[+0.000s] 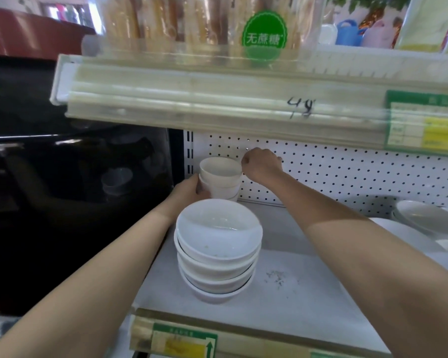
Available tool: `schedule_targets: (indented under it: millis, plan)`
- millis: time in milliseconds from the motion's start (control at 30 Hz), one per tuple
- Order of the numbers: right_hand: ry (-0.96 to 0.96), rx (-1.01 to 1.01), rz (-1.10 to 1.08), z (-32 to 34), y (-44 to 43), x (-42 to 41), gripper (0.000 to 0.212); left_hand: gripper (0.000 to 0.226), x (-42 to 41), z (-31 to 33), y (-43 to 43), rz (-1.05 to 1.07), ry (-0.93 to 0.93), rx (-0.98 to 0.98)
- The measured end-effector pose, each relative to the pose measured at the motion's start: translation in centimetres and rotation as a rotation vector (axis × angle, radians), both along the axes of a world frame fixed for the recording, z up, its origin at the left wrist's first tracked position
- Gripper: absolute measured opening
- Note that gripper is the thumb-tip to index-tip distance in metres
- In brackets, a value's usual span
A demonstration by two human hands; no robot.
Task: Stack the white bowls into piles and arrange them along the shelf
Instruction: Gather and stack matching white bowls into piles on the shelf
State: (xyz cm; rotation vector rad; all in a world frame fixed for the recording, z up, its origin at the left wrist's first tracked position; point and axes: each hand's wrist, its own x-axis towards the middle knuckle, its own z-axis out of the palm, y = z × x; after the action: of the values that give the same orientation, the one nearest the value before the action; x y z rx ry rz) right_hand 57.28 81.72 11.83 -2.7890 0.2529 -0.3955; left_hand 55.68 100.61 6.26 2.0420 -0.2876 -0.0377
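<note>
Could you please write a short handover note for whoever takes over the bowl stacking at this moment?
Left hand grips the side of the back pile of white bowls at the rear left of the shelf.
Right hand pinches the rim of its top bowl.
Front pile stands apart, nearer the shelf edge.
Done: two piles built.
Left: settle the back pile, then stack the loose bowls on the right and line the piles up.

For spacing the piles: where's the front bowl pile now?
Head view: front pile sits left on the shelf, near its front edge, just before the back pile.
</note>
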Motion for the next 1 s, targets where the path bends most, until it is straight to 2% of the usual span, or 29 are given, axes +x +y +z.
schedule_targets:
  millis: [67, 133, 367, 500, 633, 767, 1000]
  plan:
    - [-0.009, -0.096, 0.021, 0.0, -0.1, -0.4, 0.032, 0.042, -0.4, 0.4, 0.3, -0.018, -0.08, 0.124]
    - [-0.022, -0.147, 0.036, 0.0, -0.3, -1.0, 0.032, 0.032, -0.5, 0.7, 0.4, -0.027, -0.13, 0.127]
    - [-0.151, -0.382, 0.092, 1.1, -1.3, -5.0, 0.035, 0.032, -1.8, 3.1, 0.9, -0.025, -0.334, 0.204]
    - [-0.208, -0.466, 0.107, 2.1, -1.8, -8.4, 0.037, 0.042, -3.7, 5.7, 0.2, -0.037, -0.408, 0.316]
    - [-0.25, -0.518, 0.125, 2.6, -3.2, -12.5, 0.039, 0.04, -6.3, 7.4, -1.5, -0.111, -0.542, 0.448]
    - [-0.307, -0.572, 0.125, 2.7, -5.8, -16.1, 0.038, 0.04, -8.6, 8.6, -4.1, -0.139, -0.657, 0.66]
    - [-0.3, -0.6, 0.098, 3.0, -12.7, -20.4, 0.039, 0.043, -12.9, 9.7, -10.7, -0.185, -0.714, 0.738]
